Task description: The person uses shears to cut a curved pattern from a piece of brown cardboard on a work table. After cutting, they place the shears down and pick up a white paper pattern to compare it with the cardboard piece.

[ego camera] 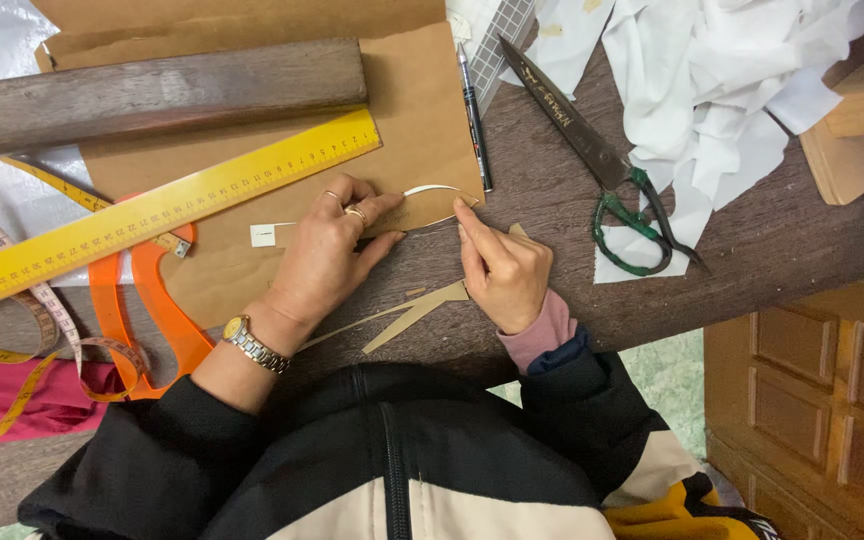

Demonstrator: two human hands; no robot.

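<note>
My left hand, with rings and a wristwatch, presses a small curved piece of brown paper flat on the wooden table. My right hand pinches the right end of that piece, where a thin white strip arcs over its top edge. Both hands sit at the lower edge of a large brown paper sheet. Narrow brown paper offcuts lie just below my hands.
A long yellow ruler lies diagonally at left, over orange-handled scissors and a measuring tape. A dark wooden block sits above. A pen, green-handled shears and white fabric lie at right.
</note>
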